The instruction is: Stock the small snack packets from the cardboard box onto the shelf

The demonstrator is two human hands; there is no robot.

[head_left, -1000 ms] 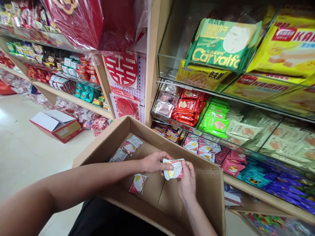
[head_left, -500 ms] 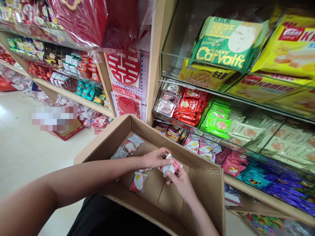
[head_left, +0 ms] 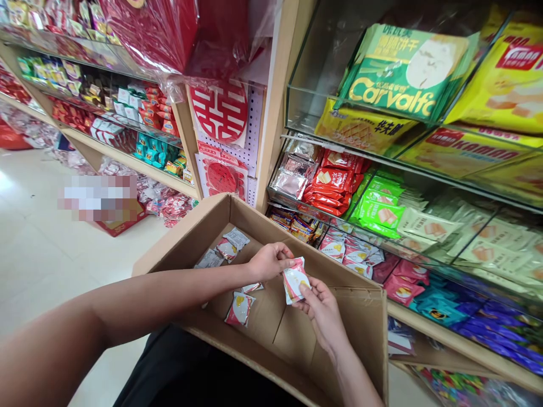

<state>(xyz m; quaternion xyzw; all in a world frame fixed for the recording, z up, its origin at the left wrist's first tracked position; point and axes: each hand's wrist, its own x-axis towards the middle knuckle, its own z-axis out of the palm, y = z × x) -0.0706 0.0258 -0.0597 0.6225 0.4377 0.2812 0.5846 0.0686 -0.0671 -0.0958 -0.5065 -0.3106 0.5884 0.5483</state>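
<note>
I have a small red-and-white snack packet [head_left: 294,279] pinched between both hands over the open cardboard box [head_left: 271,333]: left hand [head_left: 268,262] curled on its top corner, right hand [head_left: 321,308] under its lower edge. Both grips are fingertip-light, so I judge the slick wrapper could slip and drop among the loose packets [head_left: 240,308] on the box floor.

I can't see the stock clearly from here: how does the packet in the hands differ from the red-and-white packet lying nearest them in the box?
The held packet is lifted above the cardboard box, pinched between the left hand and right hand; the loose packet lies on the box floor, untouched. The held packet stands more upright; the loose packet lies flat. Both are small, red and white with a yellow picture.
</note>
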